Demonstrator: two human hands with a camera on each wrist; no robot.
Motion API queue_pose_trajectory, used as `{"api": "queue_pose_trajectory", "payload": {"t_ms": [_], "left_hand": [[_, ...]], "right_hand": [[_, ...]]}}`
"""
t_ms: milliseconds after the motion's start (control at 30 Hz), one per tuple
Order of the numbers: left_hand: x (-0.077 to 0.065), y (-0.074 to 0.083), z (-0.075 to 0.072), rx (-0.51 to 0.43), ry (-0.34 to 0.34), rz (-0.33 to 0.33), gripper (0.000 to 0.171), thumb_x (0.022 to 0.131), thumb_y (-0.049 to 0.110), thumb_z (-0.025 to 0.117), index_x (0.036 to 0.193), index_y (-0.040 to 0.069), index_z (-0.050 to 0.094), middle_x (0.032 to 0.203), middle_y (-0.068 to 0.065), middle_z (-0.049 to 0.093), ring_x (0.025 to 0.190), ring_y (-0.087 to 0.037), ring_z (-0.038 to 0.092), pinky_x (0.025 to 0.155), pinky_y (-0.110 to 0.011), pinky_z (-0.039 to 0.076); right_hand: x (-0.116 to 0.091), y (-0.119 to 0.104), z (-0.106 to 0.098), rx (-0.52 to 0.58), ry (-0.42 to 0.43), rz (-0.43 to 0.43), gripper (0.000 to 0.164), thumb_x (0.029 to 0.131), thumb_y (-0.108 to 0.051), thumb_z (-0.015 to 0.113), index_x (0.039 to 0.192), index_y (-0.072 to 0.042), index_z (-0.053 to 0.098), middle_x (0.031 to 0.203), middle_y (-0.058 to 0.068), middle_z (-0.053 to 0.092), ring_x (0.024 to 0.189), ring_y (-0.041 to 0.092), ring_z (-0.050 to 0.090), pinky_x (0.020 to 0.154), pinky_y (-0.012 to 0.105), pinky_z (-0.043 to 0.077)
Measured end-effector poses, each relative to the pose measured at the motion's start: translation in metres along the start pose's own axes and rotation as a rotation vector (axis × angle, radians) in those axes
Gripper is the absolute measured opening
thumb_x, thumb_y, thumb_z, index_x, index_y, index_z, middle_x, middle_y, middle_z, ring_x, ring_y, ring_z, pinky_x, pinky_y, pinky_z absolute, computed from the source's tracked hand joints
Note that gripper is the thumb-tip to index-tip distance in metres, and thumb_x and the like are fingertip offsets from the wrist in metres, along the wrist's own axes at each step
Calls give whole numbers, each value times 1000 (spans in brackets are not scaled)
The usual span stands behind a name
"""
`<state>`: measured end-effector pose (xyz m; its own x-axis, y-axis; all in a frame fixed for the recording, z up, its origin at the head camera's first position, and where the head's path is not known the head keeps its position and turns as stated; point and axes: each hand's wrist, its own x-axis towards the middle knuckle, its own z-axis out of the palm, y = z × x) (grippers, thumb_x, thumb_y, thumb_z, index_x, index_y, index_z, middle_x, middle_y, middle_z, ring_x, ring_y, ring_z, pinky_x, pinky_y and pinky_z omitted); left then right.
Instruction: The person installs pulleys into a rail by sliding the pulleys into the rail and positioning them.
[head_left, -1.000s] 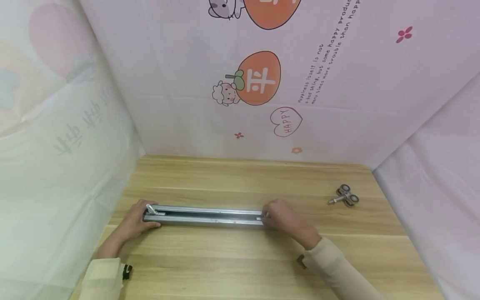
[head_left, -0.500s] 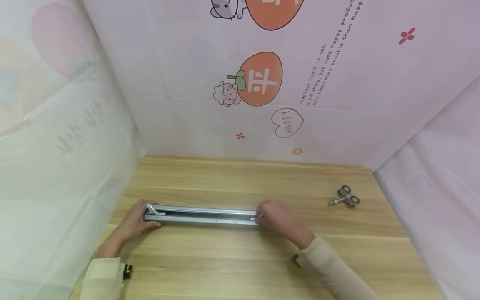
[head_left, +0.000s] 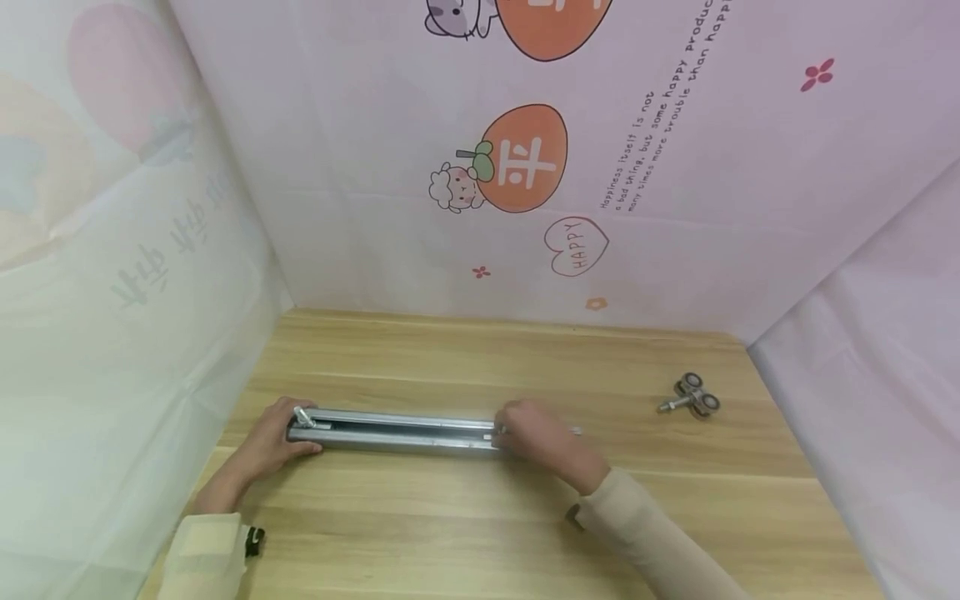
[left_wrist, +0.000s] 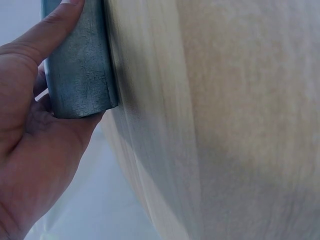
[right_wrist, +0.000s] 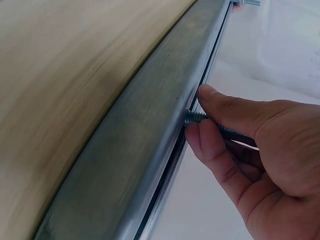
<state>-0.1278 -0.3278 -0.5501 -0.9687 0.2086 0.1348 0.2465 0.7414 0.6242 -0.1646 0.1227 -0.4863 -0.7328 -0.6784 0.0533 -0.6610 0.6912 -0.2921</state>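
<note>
A grey metal channel rail lies on the wooden table, its long slot facing up. My left hand grips the rail's left end, thumb along the near side; in the left wrist view the hand wraps round the squared end. Beside those fingers, a threaded bolt juts out of the slot at a tilt. Toward the other end, my right hand pinches a second threaded bolt between thumb and fingers where it sticks out of the slot. Whatever it joins inside the rail is hidden.
A loose roller trolley with wheels and a threaded stem lies at the right on the table. White printed sheets wall off the back and both sides.
My right hand has slid left along the rail with the bolt, and the rail's right tip now shows past it. My left hand stays on its end.
</note>
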Motion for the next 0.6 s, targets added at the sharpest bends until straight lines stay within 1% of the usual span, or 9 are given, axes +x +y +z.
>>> {"api": "queue_pose_trajectory", "payload": {"t_ms": [233,467,600], "left_hand": [[1,1,-1,-9,7,1,64,72,13,97,126,-4,66,116,-22,65,107,-39,60,93,-53,47],[1,0,0,-14,-12,-20,65,72,15,97,126,-5,66,117,-23,65,109,-41,60,95,-58,47],[1,0,-1,-18,-11,-20,65,72,14,97,126,-5,65,118,-24,64,109,-42,59,95,-58,46]], "right_hand": [[11,-12,3,-3,1,-24,14,88,-8,82,77,-11,73,71,-4,64,62,6,52,60,22,50],[21,-19,7,-29,-1,-40,16,89,-12,84,77,-11,73,71,-3,64,62,7,52,59,21,49],[26,-25,6,-5,-18,-34,16,91,-12,82,78,-10,73,71,-3,63,62,7,51,59,21,47]]}}
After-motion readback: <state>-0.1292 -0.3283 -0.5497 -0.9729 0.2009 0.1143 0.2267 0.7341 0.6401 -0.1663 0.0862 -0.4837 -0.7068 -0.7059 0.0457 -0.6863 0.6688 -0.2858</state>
